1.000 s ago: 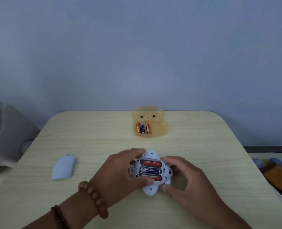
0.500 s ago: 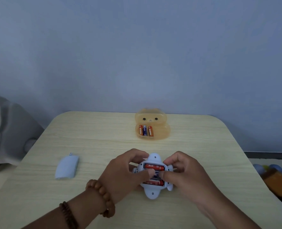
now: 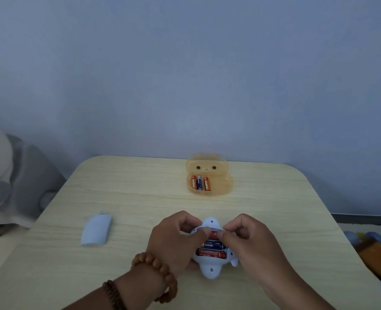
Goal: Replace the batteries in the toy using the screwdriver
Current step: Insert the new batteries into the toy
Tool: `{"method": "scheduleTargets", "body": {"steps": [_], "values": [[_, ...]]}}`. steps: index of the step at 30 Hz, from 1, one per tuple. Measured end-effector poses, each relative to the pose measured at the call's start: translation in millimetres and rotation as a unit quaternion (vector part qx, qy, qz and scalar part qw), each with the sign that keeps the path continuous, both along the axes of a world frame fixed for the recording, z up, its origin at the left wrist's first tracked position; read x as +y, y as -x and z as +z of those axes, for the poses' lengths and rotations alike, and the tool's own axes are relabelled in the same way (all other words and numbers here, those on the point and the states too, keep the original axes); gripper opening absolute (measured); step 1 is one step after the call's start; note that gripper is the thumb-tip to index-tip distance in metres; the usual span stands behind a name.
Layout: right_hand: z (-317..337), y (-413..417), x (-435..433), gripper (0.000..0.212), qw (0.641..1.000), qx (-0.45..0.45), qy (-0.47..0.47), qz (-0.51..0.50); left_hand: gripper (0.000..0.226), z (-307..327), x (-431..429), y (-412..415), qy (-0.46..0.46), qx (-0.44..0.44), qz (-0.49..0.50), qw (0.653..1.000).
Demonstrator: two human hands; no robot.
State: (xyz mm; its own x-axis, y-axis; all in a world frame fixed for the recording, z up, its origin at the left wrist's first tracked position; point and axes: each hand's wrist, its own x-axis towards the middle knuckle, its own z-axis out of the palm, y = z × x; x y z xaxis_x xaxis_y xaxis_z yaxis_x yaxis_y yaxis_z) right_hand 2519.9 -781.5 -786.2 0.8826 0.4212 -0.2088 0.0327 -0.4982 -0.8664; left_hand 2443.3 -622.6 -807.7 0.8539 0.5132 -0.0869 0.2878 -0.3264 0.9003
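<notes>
Because the cells lift out from above, the toy (image 3: pixel 210 270) lies belly-up on the table (image 3: pixel 140 186), close to its front edge and a little right of centre. My left hand (image 3: pixel 173 245) curls round its left flank to steady it, thumb on the far battery (image 3: pixel 214 235). My right hand (image 3: pixel 252 245) pinches that battery's other end between thumb and forefinger — a prising grip, I judge. The shell is smooth, rounded, pale blue plastic; the nearer batteries (image 3: pixel 211 253) are glossy cylinders. The curved cover (image 3: pixel 96 230) lies toward the left edge, out of the way. A translucent orange bear-shaped case (image 3: pixel 220 184) near the far edge cradles three more batteries (image 3: pixel 199 183). No screwdriver shows.
</notes>
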Motion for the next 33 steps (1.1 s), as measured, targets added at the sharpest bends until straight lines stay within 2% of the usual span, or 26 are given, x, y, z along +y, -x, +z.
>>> {"method": "scheduleTargets", "body": {"steps": [2, 7, 12, 16, 18, 22, 27, 30, 33], "values": [[-1.8, 1.6, -4.7, 0.009, 0.999, 0.022, -0.006, 0.022, 0.010, -0.2, 1.7, 0.5, -0.028, 0.006, 0.008, 1.000], [-3.4, 1.2, -14.7, 0.035, 0.997, 0.059, 0.002, 0.056, 0.013, 2.6, -0.7, 2.5, -0.050, -0.004, 0.012, 0.999], [-1.8, 2.4, -13.7, 0.033, 0.998, 0.034, 0.013, 0.058, 0.016, 4.5, -1.5, 2.9, -0.050, -0.012, 0.000, 0.999], [1.8, 3.2, -15.0, 0.035, 0.996, 0.037, 0.025, 0.075, 0.032, 5.4, 6.9, 7.7, 0.019, 0.019, -0.051, 0.998], [1.9, 3.8, -16.5, 0.038, 0.995, 0.041, 0.030, 0.088, 0.038, 4.5, 8.7, 11.0, 0.008, 0.025, -0.062, 0.998], [0.7, 2.9, -16.6, 0.039, 0.995, 0.028, 0.048, 0.087, 0.038, 4.1, 4.6, 14.2, -0.029, 0.011, -0.061, 0.998], [2.6, -2.0, -15.0, 0.038, 0.994, 0.031, 0.055, 0.093, 0.033, 15.7, 2.4, 15.3, -0.014, 0.038, -0.065, 0.997], [3.8, -6.2, -15.6, 0.039, 0.994, 0.043, 0.041, 0.093, 0.042, 33.7, 14.8, 18.6, -0.102, 0.074, -0.084, 0.988], [1.4, -7.6, -18.1, 0.041, 0.994, 0.047, 0.019, 0.093, 0.046, 52.0, 56.0, 24.1, -0.280, 0.083, -0.012, 0.956]]}}
